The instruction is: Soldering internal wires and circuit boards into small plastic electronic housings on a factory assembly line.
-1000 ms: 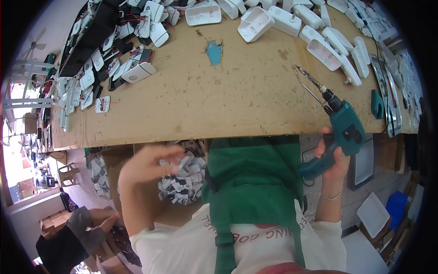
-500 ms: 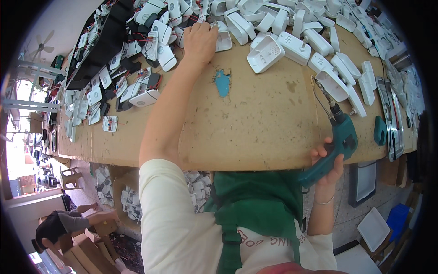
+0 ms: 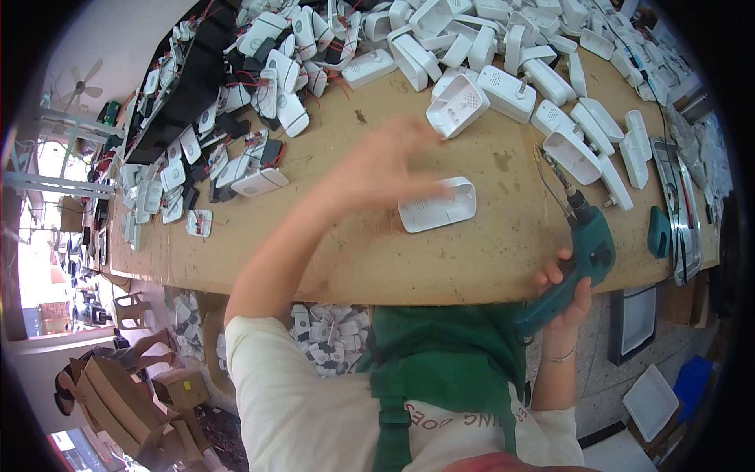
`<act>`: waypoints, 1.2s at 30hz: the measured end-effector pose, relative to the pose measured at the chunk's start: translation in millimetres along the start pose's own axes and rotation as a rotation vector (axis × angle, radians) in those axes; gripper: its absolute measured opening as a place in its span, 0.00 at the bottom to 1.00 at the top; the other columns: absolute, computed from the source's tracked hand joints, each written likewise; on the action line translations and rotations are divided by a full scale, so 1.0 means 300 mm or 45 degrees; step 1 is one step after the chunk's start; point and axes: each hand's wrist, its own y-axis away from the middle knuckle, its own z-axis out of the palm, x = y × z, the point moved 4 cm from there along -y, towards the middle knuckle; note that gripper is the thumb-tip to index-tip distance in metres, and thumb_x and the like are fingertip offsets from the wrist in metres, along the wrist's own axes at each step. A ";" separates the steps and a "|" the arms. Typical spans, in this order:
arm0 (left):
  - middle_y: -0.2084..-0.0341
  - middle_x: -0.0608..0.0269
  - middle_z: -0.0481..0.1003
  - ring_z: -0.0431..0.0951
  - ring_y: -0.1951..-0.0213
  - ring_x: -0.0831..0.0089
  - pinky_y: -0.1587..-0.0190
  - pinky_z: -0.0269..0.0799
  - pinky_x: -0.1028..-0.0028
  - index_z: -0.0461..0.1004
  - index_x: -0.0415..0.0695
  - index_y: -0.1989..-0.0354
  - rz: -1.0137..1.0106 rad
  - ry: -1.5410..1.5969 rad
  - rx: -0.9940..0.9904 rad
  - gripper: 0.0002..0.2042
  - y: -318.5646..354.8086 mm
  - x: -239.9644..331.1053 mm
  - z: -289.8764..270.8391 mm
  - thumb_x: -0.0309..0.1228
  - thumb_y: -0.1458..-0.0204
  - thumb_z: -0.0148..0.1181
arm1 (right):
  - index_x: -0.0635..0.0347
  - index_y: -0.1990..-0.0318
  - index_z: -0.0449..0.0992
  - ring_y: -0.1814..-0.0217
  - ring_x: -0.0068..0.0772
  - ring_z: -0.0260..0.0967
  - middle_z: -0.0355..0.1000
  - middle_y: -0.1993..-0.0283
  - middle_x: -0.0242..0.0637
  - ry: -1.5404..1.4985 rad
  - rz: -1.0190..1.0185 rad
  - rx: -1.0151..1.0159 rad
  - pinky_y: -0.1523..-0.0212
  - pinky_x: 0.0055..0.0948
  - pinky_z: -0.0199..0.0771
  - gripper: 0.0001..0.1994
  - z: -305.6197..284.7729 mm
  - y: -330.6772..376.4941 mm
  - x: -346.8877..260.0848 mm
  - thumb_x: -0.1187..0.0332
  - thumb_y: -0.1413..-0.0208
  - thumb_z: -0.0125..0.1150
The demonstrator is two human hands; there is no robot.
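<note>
My left hand (image 3: pixel 377 169), smeared by motion, is over the middle of the table with its thumb and fingers spread apart. Nothing shows between them. Its thumb reaches the edge of an open white plastic shell (image 3: pixel 438 211) lying on the tabletop. Beyond the fingers, a second white shell (image 3: pixel 458 108) with open compartments leans at the pile's edge. My right hand (image 3: pixel 568 287) is wrapped round the handle of a teal soldering gun (image 3: pixel 590 240), near the table's front edge. The gun's thin metal tip points away from me, close to several white shells.
A heap of white shells (image 3: pixel 511 86) covers the back right of the brown table (image 3: pixel 362 267). White parts with red wires (image 3: pixel 287 71) crowd the back left beside a black tray (image 3: pixel 185 86). A metal tray (image 3: pixel 683 212) lies right. Below left, another person handles a carton (image 3: pixel 118 401).
My left hand has come back from the far pile, toward me and to the right. A white shell now lies mid-table. The soldering gun stays in my right hand, almost unmoved.
</note>
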 end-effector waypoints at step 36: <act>0.69 0.50 0.75 0.76 0.64 0.55 0.62 0.69 0.65 0.76 0.39 0.57 0.059 -0.304 0.226 0.11 -0.091 0.009 -0.188 0.31 0.45 0.57 | 0.66 0.41 0.64 0.55 0.34 0.72 0.68 0.44 0.40 0.076 -0.228 0.060 0.51 0.40 0.73 0.32 0.055 0.061 0.014 0.57 0.48 0.68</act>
